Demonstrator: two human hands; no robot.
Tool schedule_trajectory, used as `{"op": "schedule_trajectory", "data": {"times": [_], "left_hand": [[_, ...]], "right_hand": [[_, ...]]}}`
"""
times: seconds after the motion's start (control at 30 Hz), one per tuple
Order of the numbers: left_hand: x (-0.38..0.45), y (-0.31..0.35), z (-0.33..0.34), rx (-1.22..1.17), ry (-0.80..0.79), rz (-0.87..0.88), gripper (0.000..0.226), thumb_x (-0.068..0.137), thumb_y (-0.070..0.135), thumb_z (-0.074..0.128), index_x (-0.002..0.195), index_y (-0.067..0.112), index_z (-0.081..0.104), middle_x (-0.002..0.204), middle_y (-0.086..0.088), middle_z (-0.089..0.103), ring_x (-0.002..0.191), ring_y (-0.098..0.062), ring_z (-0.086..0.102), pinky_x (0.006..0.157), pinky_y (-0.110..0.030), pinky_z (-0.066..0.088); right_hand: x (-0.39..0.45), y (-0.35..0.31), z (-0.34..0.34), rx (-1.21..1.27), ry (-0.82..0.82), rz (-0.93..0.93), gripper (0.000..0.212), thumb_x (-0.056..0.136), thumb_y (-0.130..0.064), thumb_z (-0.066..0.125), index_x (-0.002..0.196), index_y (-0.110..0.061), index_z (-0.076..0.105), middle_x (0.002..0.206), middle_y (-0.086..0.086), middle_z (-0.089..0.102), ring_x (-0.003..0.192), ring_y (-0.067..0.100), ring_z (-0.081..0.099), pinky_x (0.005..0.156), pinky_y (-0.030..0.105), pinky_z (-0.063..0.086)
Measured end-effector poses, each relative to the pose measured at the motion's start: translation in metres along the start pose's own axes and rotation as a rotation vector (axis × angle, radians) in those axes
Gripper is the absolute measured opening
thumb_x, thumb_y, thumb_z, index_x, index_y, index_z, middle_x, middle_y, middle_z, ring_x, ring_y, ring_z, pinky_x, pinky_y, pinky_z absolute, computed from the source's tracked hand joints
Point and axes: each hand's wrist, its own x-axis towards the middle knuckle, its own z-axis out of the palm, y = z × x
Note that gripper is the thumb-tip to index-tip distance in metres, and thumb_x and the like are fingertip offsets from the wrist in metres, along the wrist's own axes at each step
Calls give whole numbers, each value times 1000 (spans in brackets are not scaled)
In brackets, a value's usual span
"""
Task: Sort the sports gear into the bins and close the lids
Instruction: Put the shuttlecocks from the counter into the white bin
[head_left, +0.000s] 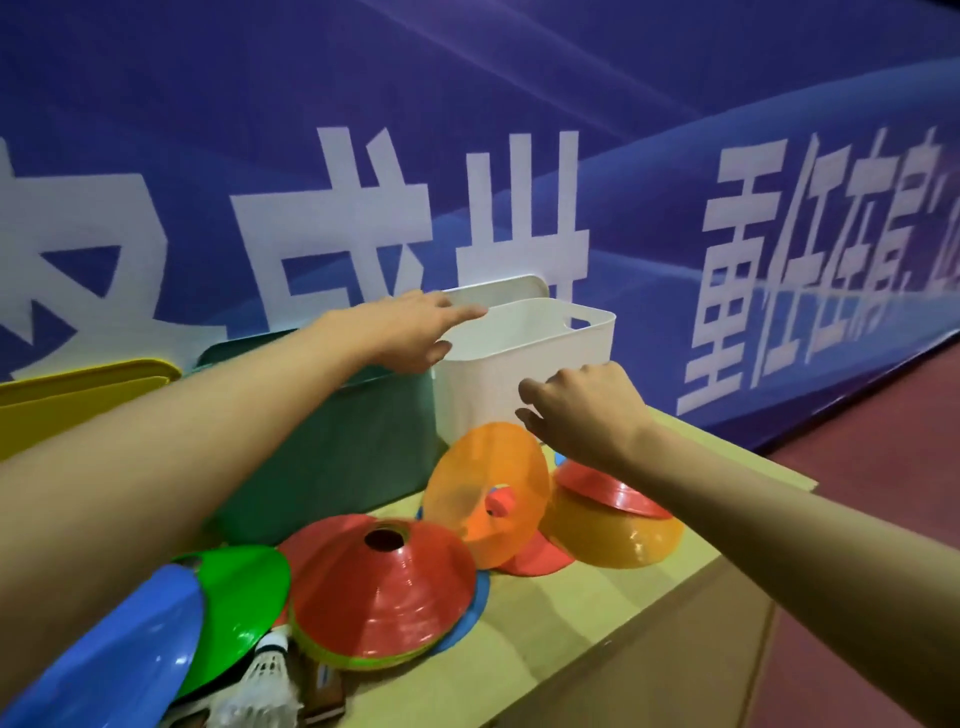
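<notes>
both hands (410, 332) (582, 410) hover empty beside white bin (524, 364)

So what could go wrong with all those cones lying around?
The orange cone stands tilted on its edge just under the right hand; a bump could tip it onto the pile. The yellow cone sits near the table's front edge and might slide off. The left hand, reaching over the white bin, could nudge it.

Three bins (524, 358) stood in a row along the worktop's (597, 613) back edge. Cones (379, 587) lay before them; shuttlecock (267, 670) at front-left corner.
</notes>
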Motion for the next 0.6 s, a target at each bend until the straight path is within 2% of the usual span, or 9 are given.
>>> {"op": "schedule_trajectory", "data": {"times": [0.1,0.17,0.27,0.4,0.47,0.53,0.6], "left_hand": [[-72,-8,-7,74,7,52,65,104,35,50,160,42,17,157,-1,35,139,-25,39,111,-47,44],[-126,-14,-6,141,-72,65,65,103,43,48,159,44,13,157,1,32,139,-24,38,111,-47,42],[-207,-31,-10,161,-227,23,64,103,50,45,159,45,14,158,4,29,137,-21,39,115,-40,35],[-298,-64,-20,134,-282,-54,54,103,49,46,155,41,33,155,6,36,138,-17,42,116,-32,32],[-338,-80,-20,119,-314,-116,52,103,49,46,154,42,35,154,9,36,138,-15,41,114,-32,35],[-377,-95,-17,115,-344,-181,52,103,51,46,153,44,34,155,12,34,139,-13,40,113,-33,38],[-412,-107,-10,104,-372,-240,53,103,52,45,153,46,31,156,13,33,140,-12,38,112,-36,41]], "right_hand": [[8,-30,-4,55,13,-49,33,102,-50,42,108,-22,59,91,2,72,76,32,70,60,30,45],[13,-57,-8,87,33,-88,32,101,-52,42,107,-25,59,93,-1,72,79,31,71,60,30,43],[23,-108,-20,145,99,-188,28,96,-51,50,98,-25,58,86,-2,70,76,29,71,55,30,33],[34,-180,-47,209,143,-278,26,89,-50,59,91,-24,60,78,-3,67,69,28,70,51,28,29],[38,-213,-61,250,158,-325,26,87,-50,58,91,-24,60,78,-3,65,68,28,70,49,28,31],[44,-246,-75,297,157,-412,30,90,-53,49,100,-26,59,91,-2,66,77,27,71,50,29,35],[50,-273,-85,310,129,-508,36,95,-55,44,117,-30,55,122,-3,62,96,26,69,55,31,40]]}}
